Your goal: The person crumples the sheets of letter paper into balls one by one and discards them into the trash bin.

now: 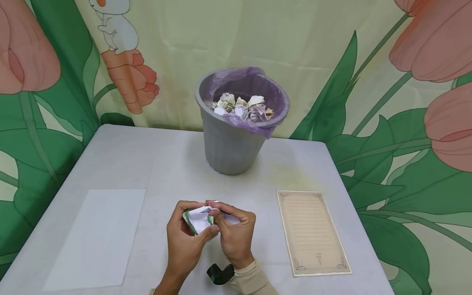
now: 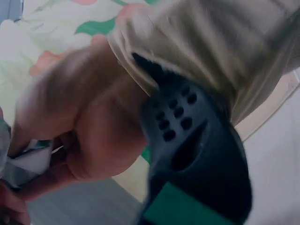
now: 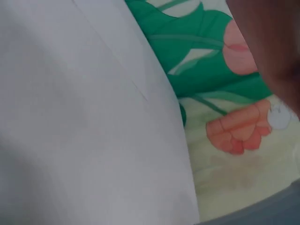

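Note:
Over the front middle of the table, both hands hold a partly crumpled sheet of paper point(image 1: 199, 219), white with a green border. My left hand point(image 1: 183, 241) grips its left side, thumb along the lower edge. From the right, my right hand point(image 1: 237, 235) pinches it with the thumb pressed on the folded part. In the left wrist view the paper point(image 2: 30, 166) shows between the fingers at the far left. Only a blurred strip of the right hand point(image 3: 276, 56) appears in the right wrist view, with the paper out of sight there.
A grey bin point(image 1: 234, 147) with a purple liner stands at the back of the table, holding several crumpled papers point(image 1: 241, 106). A plain white sheet point(image 1: 99, 237) lies flat at left, a lined beige sheet point(image 1: 313, 233) at right. A patterned curtain point(image 1: 295, 37) hangs behind.

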The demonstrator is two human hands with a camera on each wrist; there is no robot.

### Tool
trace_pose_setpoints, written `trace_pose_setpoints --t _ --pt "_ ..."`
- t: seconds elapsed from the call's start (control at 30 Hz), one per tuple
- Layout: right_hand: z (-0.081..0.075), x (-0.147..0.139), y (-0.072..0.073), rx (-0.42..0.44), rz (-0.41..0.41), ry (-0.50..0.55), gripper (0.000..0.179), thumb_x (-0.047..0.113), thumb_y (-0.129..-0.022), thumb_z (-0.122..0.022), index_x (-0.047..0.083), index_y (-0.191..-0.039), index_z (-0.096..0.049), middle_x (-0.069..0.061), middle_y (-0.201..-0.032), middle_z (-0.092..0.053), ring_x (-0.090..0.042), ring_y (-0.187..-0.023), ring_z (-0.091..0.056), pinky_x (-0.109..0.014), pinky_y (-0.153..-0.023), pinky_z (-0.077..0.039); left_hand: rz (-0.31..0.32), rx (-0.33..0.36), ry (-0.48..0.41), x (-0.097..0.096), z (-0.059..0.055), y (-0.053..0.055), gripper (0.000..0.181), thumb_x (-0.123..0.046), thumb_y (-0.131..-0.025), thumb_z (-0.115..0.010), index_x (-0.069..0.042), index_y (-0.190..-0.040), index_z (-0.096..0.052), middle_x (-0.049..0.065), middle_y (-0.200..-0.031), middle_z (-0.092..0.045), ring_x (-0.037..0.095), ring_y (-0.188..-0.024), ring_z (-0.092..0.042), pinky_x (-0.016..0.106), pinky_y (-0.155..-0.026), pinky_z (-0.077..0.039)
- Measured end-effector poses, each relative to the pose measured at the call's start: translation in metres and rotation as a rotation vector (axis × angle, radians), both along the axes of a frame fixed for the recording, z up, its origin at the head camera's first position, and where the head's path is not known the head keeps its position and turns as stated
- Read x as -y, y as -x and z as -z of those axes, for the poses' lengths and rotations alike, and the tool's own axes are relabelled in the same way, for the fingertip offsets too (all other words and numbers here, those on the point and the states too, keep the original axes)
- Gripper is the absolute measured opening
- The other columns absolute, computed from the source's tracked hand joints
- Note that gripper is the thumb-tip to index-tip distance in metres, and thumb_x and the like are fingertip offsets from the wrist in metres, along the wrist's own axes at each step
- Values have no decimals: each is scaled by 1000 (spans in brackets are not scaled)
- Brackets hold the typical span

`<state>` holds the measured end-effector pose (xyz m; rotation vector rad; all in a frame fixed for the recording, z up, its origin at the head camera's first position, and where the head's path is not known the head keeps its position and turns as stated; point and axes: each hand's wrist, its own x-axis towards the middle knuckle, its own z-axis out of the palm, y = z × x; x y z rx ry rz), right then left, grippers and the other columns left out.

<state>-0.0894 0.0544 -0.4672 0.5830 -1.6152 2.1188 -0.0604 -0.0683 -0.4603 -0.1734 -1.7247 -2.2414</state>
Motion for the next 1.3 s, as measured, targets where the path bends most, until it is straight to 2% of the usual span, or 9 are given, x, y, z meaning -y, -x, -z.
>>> trace_pose_setpoints --t 0.13,0.23,0.43,0.57,0.7,0.8,1.07,1.2,1.3 --pt "-2 5 -6 48 -34 3 21 -2 -95 -74 -17 -110 -74 -15 -107 -82 -27 -105 -80 -39 -94 -64 -118 -94 25 -5 1 0 53 21 -72 -87 8 -116 -61 10 -106 -67 20 -94 -74 25 -72 -64" --pt "-3 0 -8 108 -149 -11 25 -3 -101 -66 -16 -121 -71 -17 -119 -79 -27 -115 -77 -38 -100 -61 -168 -132 21 -6 1 1 41 20 -78 -83 12 -112 -62 7 -101 -65 18 -93 -72 23 -74 -63" --pt "-4 -18 -7 103 -396 -133 50 12 -103 -70 -7 -147 -57 -26 -145 -64 -29 -140 -62 -34 -114 -52 -167 -13 28 3 -8 3 27 16 -88 -77 10 -110 -63 9 -101 -67 20 -94 -75 25 -76 -65" --pt "-3 -21 -3 71 -366 -202 65 26 -92 -82 -3 -146 -61 -22 -144 -66 -30 -137 -64 -35 -111 -54 -142 70 -27 1 -11 2 22 11 -92 -76 8 -109 -63 12 -97 -67 18 -81 -73 24 -63 -62" --pt "1 -17 -4 48 -249 -173 55 21 -89 -83 -6 -135 -68 -22 -131 -74 -29 -125 -73 -37 -103 -60 -134 77 -62 -6 -10 1 20 12 -91 -76 9 -107 -63 10 -90 -68 11 -55 -58 23 -42 -49" --pt "3 -16 -5 56 -205 -112 45 12 -89 -82 -10 -127 -71 -19 -124 -77 -27 -119 -75 -37 -100 -61 -72 38 -31 -3 -6 -1 19 6 -94 -76 9 -109 -64 7 -97 -71 10 -55 -58 25 -41 -49" --pt "0 -23 -3 136 -211 3 39 9 -89 -82 -16 -117 -72 -2 -116 -82 -21 -110 -78 -32 -94 -64 299 -117 14 28 7 6 44 -31 -108 -55 5 -130 -69 1 -110 -74 15 -75 -73 31 -52 -55" --pt "0 -28 0 106 -294 -3 34 8 -89 -83 -15 -113 -74 -2 -113 -82 -19 -107 -79 -31 -90 -65 450 -63 -113 32 13 11 30 -31 -105 -60 -13 -123 -77 -4 -100 -72 10 -76 -72 23 -56 -53" --pt "1 -32 3 64 -362 -27 29 6 -89 -82 -14 -110 -76 -2 -111 -82 -20 -106 -79 -33 -87 -66 490 13 -183 30 14 11 22 -32 -102 -64 -19 -115 -76 -8 -96 -71 5 -72 -69 16 -58 -51"
